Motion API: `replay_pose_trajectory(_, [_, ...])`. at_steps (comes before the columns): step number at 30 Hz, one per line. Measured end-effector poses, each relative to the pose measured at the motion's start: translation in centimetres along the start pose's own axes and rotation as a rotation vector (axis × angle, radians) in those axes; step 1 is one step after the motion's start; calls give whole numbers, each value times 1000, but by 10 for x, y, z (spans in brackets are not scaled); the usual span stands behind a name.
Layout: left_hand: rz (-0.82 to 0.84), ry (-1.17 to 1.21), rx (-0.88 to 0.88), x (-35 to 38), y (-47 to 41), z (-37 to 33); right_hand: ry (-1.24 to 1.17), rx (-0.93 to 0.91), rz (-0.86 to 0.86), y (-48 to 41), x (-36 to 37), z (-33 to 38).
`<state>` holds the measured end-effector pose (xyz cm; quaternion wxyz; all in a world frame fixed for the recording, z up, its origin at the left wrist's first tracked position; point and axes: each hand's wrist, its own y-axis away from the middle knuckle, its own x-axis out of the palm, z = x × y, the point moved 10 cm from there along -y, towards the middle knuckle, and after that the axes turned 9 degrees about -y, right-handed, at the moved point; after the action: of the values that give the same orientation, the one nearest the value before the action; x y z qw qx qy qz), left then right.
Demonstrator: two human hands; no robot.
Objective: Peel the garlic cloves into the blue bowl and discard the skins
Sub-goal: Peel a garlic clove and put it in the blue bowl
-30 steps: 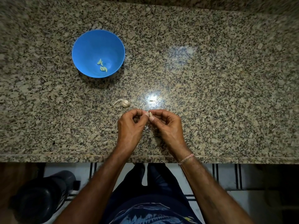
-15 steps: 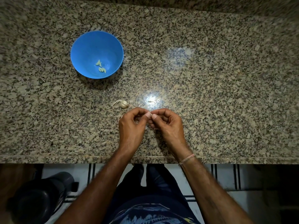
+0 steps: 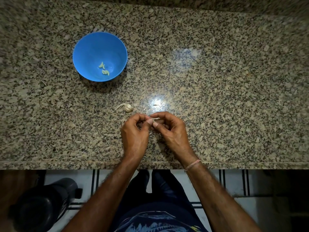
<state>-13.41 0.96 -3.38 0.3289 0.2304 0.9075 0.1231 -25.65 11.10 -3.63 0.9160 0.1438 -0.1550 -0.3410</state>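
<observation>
Both hands work over the near part of the granite counter (image 3: pixel 217 84), close to its front edge; the left hand (image 3: pixel 134 133) and the right hand (image 3: pixel 173 131) meet fingertip to fingertip. One garlic clove (image 3: pixel 155 119) sits between them, pale and mostly hidden; the left thumb and forefinger pinch it from one side, the right thumb and forefinger from the other; the remaining fingers of both hands are curled in toward the palms. A thin pale strip shows at the top of the clove; whether it is loosened skin cannot be told.

The blue bowl (image 3: pixel 90 47) stands upright on the counter, well apart from the hands, farther back and to the left; three peeled cloves (image 3: pixel 104 69) lie on its bottom, one slightly apart from a close pair.

A garlic bulb (image 3: pixel 127 107) lies on the counter just beyond the left hand, between the hands and the bowl, not touching either; its pale stalk points left. A small scrap of skin (image 3: pixel 155 104) lies to the right of the bulb, in the bright glare patch just beyond the fingertips.

A thin wristband (image 3: pixel 193 164) circles the right wrist, level with the counter's front edge. Below that edge a pale tiled floor (image 3: pixel 234 185) with dark stripes is visible; a dark container (image 3: pixel 41 203) stands on it at the lower left.
</observation>
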Motion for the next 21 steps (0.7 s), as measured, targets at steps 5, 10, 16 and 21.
replay_pose_trajectory(5, [-20,-47,41,-1,2,-6,-17,-7,12,0,1,2])
replay_pose_trajectory(10, [-48,-214,122,-5,2,-17,-3,-19,0,-2,-1,0])
replay_pose_trajectory(16, [50,-246,256,7,-1,-23,-31,-15,-32,-5,-6,-6])
replay_pose_trajectory(21, [100,-156,199,12,-2,-14,-100,21,-45,-4,-7,-8])
